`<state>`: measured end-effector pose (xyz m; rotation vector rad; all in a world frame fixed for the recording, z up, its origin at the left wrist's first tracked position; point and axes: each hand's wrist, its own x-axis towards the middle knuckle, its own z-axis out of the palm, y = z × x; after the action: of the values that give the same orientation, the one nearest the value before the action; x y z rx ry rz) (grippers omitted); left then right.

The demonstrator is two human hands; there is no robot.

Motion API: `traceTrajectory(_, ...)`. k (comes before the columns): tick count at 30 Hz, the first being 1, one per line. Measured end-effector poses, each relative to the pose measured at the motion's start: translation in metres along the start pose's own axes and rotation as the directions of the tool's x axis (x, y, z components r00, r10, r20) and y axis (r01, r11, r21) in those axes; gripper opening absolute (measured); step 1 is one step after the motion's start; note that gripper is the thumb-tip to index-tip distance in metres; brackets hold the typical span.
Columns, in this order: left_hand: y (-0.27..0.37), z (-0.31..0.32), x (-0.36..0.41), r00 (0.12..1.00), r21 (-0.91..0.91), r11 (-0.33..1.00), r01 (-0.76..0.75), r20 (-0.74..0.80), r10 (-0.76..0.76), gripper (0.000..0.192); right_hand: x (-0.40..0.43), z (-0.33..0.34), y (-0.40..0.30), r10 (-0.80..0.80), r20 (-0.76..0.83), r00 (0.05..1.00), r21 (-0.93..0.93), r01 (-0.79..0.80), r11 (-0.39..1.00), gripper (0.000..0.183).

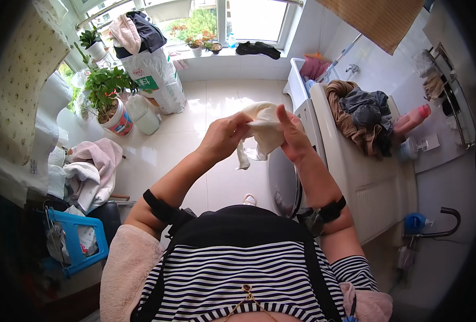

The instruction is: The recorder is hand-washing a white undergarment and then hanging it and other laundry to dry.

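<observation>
A small cream-white cloth item (268, 135) is stretched between my two hands above the tiled floor, with a narrow end hanging on its left side. My left hand (226, 136) pinches its left edge between thumb and fingers. On the other side, my right hand (294, 135) has its thumb raised, and its fingers are partly hidden behind the cloth. Below and to the right of the cloth is the round door of a washing machine (282, 181). Brown and dark grey clothes (362, 112) lie heaped on the cream counter (362, 181) to the right.
Potted plants (109, 108) and a large plastic-wrapped package (157, 80) stand at the back left. Pink and white fabrics (97, 169) are piled above a blue plastic frame (81, 241). Detergent bottles (411, 120) stand at the right. Cloths hang at the upper left and upper right.
</observation>
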<state>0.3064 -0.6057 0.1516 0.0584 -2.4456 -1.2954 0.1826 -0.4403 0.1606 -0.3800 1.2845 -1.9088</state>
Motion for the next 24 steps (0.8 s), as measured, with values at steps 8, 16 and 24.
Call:
traceTrajectory(8,0.003,-0.052,0.073,0.991,-0.332,0.943,-0.015,-0.132,-0.031,0.017,0.044,-0.065,0.006,-0.349,0.220,0.911,-0.961,0.263,0.080,0.017)
traceTrajectory(16,-0.015,-0.100,0.100,0.991,-0.024,0.999,0.030,-0.126,-0.033,0.020,0.085,-0.076,0.001,-0.105,0.266,0.958,-0.819,0.282,0.500,0.021)
traceTrajectory(24,-0.055,-0.134,0.140,0.998,-0.145,0.989,0.004,-0.054,-0.011,0.019,0.138,-0.075,-0.036,-0.386,-0.152,0.910,-0.971,-0.211,-0.116,0.040)
